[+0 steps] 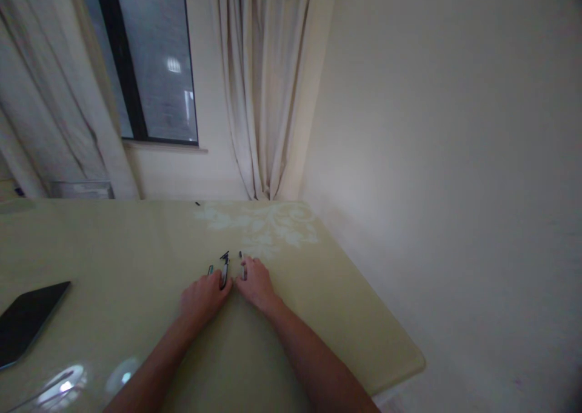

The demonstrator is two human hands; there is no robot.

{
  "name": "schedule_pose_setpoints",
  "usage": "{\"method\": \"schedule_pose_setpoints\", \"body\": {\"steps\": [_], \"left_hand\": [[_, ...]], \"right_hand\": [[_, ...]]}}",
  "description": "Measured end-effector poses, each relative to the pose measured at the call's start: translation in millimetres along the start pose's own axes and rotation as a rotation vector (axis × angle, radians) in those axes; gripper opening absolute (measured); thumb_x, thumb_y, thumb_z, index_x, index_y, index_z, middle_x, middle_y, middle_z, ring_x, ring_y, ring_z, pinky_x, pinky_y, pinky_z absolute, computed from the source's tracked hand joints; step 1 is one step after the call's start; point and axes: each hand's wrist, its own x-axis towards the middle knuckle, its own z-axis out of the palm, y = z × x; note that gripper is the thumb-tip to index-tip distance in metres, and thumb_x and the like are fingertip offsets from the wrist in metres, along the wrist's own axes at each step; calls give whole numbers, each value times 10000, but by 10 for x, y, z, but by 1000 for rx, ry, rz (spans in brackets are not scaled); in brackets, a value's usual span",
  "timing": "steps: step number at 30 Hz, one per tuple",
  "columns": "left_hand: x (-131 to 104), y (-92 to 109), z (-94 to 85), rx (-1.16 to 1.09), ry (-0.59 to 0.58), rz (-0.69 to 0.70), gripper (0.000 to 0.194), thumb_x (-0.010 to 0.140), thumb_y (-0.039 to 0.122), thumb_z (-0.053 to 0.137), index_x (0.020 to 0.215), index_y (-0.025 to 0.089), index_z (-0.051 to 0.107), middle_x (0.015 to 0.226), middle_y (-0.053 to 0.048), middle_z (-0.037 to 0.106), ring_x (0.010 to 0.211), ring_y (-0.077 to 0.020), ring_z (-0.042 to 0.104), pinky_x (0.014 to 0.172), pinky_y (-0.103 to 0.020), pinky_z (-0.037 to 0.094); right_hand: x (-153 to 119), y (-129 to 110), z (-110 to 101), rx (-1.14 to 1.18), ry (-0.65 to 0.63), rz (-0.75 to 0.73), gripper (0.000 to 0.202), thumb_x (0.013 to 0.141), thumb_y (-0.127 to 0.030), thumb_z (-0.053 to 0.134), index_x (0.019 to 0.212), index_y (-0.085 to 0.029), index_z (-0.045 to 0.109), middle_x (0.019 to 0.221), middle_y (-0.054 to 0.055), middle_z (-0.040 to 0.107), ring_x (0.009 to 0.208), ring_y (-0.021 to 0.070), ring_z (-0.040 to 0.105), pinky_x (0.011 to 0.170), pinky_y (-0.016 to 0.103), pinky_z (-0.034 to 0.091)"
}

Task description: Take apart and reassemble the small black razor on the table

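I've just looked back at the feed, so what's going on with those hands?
A person has both hands close together over a glossy pale yellow-green table. The left hand holds a slim silver-and-black piece; the right hand is at a slim pale piece, its grip unclear. What these pieces are is too small to tell. A flat black rectangular slab lies apart at the left, and a small dark bit near the far edge.

Left hand [203, 299] partly hid slim item [224, 272]. Dark slab [30, 323] was cut by left edge. Far black speck [197, 204] was too small.
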Motion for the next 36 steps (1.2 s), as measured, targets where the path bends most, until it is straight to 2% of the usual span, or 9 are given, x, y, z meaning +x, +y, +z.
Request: {"method": "schedule_pose_setpoints", "body": {"steps": [4,8,12,15,21,29,36], "left_hand": [[-11,1,8,12,4,-5,477,976,548,338,915,201,661,964,-175,752,943,-371,735,763,-440,524],[-26,-2,15,35,5,-11,426,986,497,340,922,211,649,974,-159,758,949,-353,739,760,-416,516],[-26,-15,13,38,-1,-23,408,985,493,353,900,215,640,964,-149,763,948,-345,741,760,-406,510],[-18,-30,15,31,-13,-35,420,979,506,352,890,216,642,967,-151,764,949,-354,740,765,-419,511],[-25,-46,20,34,7,-11,438,976,509,342,905,214,659,970,-162,759,935,-370,737,766,-448,519],[30,-30,0,100,-22,34,477,981,493,329,994,192,699,1001,-189,762,953,-383,740,790,-473,531],[72,23,-47,124,-47,30,501,987,424,316,992,153,737,1046,-216,762,980,-376,742,817,-485,538]], "right_hand": [[-138,157,-114,174,-32,-59,540,837,-268,724,1358,-185,605,1034,62,669,814,173,664,798,296,539],[-319,257,-236,234,-75,-111,435,848,-284,751,1265,-195,666,1024,50,660,802,152,654,781,278,542],[-380,258,-261,163,-130,-197,491,819,-426,807,1238,-194,699,1060,68,658,862,176,635,818,295,525],[-383,224,-252,97,-142,-253,548,824,-460,796,1282,-179,686,1080,86,644,942,209,618,857,314,508],[-401,168,-263,-13,-162,-322,559,837,-463,775,1298,-170,656,1103,106,630,1030,253,579,925,350,481],[-419,113,-266,-151,-196,-364,470,872,-448,738,1232,-161,644,1105,115,626,1029,258,567,889,346,480],[-447,63,-293,-219,-212,-376,433,886,-437,723,1211,-163,638,1100,116,633,1015,254,575,855,340,488]]}}
